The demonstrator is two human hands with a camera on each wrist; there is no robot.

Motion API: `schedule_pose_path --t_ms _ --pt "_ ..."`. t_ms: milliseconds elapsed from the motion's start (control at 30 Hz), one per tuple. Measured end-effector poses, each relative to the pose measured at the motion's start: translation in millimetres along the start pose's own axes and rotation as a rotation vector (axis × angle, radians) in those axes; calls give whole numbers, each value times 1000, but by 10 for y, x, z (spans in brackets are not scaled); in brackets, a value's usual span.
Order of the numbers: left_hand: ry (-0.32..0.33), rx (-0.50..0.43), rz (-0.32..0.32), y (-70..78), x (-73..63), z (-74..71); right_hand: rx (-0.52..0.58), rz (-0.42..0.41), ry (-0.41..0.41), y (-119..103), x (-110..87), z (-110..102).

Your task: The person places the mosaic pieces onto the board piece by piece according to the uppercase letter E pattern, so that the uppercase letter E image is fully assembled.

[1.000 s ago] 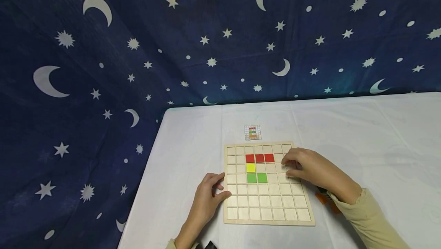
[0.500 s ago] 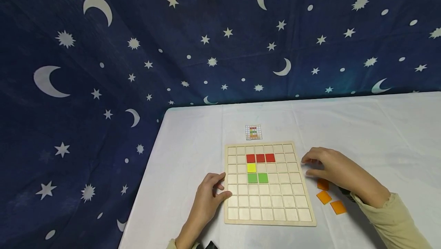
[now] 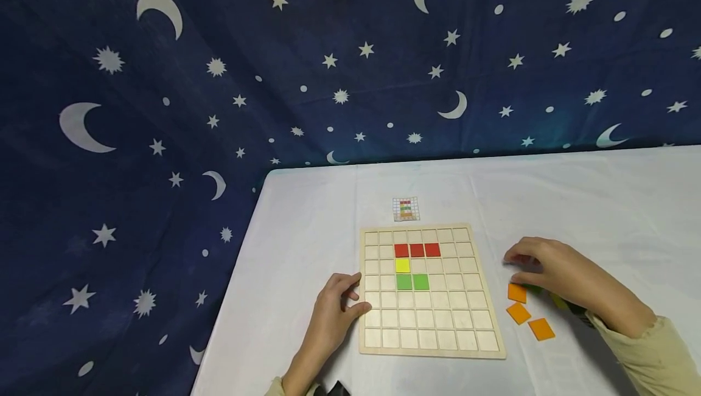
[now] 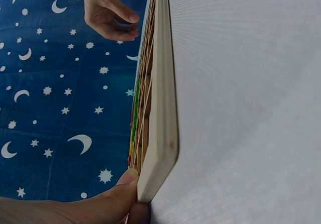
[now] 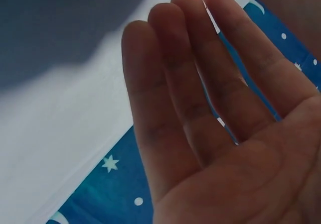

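Note:
A light wooden grid board (image 3: 418, 320) lies on the table with three red tiles (image 3: 417, 250) in a row, one yellow tile (image 3: 402, 266) and two green tiles (image 3: 412, 282) set in its squares. At its left edge my left hand (image 3: 331, 311) holds the rim, thumb on top; the left wrist view shows the thumb (image 4: 118, 194) at the board's corner. My right hand (image 3: 564, 271) is right of the board with loosely bent fingers and nothing seen in them. Three orange tiles (image 3: 518, 313) lie beside it, while loose green (image 3: 533, 289) and yellow tiles (image 3: 558, 301) are partly hidden under it.
A small card (image 3: 406, 208) with a coloured grid pattern lies just beyond the board's far edge. White cloth covers the table (image 3: 306, 219). Behind it hangs a dark blue curtain (image 3: 296, 31) with moons and stars.
My right hand has moved right, off the board's right edge to above the loose tiles, uncovering the orange ones. My left hand stays at the board's left edge.

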State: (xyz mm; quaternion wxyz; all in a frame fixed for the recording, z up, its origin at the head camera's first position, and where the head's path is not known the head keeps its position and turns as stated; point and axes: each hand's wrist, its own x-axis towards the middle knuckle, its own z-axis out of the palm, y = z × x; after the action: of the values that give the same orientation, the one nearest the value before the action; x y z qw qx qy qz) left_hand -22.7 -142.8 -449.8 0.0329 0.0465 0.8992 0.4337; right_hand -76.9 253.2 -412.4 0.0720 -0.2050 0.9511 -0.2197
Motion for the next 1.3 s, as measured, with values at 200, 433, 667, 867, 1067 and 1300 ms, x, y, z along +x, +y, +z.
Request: schedule_pose_path --t_ms 200,433,667,867,1067,1300 --pt "0 -2 15 -5 8 8 1 43 -37 129 -80 -10" --pt "9 1 18 2 1 -2 44 46 -81 218 -122 -12" --pt "5 5 15 8 -2 -4 69 51 -108 237 -144 6" --pt "18 10 33 6 -5 -4 43 38 -81 201 -146 35" --pt "33 4 61 -2 -3 0 57 23 -70 162 -131 59" --pt "18 3 38 -12 3 -1 74 15 -37 166 -116 56"
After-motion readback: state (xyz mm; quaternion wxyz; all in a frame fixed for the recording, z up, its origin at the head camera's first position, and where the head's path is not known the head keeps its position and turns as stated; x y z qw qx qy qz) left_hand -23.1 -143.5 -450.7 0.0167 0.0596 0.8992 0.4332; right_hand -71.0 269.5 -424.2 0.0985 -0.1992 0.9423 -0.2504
